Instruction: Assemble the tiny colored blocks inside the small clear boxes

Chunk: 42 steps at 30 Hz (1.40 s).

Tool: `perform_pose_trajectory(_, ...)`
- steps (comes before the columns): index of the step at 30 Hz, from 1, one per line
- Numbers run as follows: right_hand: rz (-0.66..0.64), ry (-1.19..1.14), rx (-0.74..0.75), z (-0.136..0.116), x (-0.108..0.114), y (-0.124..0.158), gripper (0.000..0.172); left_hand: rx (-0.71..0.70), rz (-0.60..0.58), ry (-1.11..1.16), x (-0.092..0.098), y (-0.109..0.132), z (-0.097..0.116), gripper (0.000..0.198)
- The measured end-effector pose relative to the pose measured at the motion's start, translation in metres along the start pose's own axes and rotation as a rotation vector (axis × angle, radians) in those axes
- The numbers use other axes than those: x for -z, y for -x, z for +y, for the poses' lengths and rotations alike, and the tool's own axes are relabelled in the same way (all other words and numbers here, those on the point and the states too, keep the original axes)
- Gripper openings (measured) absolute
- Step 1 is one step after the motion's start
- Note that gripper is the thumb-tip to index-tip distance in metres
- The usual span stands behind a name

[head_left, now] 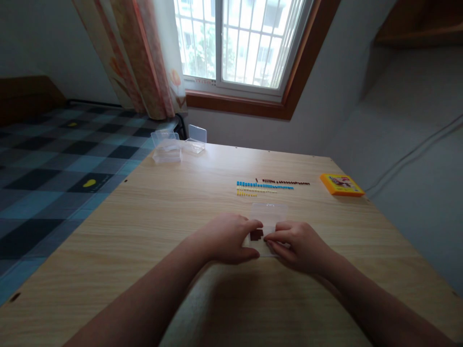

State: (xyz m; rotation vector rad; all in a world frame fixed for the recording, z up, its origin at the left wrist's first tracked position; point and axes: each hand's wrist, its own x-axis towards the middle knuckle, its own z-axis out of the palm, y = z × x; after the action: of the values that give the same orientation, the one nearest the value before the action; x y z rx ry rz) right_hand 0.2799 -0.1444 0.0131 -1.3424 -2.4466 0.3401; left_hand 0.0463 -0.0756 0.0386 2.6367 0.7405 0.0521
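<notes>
A clear plastic box (269, 212) with its lid raised lies on the table in front of me. Several dark brown bricks (256, 235) are grouped together inside, toward its left side. My left hand (231, 238) is around the box's left edge, thumb at the near side and fingers at the far side. My right hand (298, 246) is over the right part of the box, thumb and forefinger pinched on a small brown brick (265, 239), mostly hidden by the fingertips. Beyond the box run rows of tiny brown bricks (285, 182), blue bricks (264, 185) and yellow bricks (246, 194).
Two open clear boxes, a larger box (167, 153) and a smaller box (196, 146), stand at the table's far left corner. An orange-yellow box (342, 185) lies near the right edge. A bed with a checked cover (72, 159) adjoins the wooden table (162, 207) on the left.
</notes>
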Motion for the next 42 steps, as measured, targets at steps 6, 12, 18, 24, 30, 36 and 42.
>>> perform_pose_trajectory(6,0.007,-0.007,0.014,0.0025,-0.0014,0.0020,0.022,-0.009,0.008,-0.003,-0.0022,0.0001,-0.0017,0.038)
perform_pose_trajectory(12,0.006,0.010,0.029,0.0005,-0.0019,0.0004,0.020,-0.005,-0.002,0.004,-0.0011,0.0000,-0.0003,0.039)
perform_pose_trajectory(18,0.009,0.007,0.026,0.0002,-0.0013,0.0000,0.021,-0.013,0.017,-0.002,0.0007,-0.0001,0.0005,0.037)
perform_pose_trajectory(24,-0.010,0.008,0.012,0.0013,-0.0017,0.0007,0.022,-0.042,-0.009,0.003,0.0026,-0.0003,0.0016,0.031)
perform_pose_trajectory(30,-0.016,0.035,0.010,0.0020,-0.0031,0.0005,0.020,-0.069,-0.015,-0.031,0.0032,0.0000,0.0019,0.030)
perform_pose_trajectory(36,-0.002,0.045,0.014,0.0029,-0.0051,0.0004,0.020,-0.074,-0.002,-0.058,0.0016,0.0003,0.0021,0.027)
perform_pose_trajectory(42,-0.004,0.047,0.025,0.0044,-0.0073,-0.0003,0.017,-0.078,-0.001,-0.075,0.0005,0.0001,0.0032,0.024)
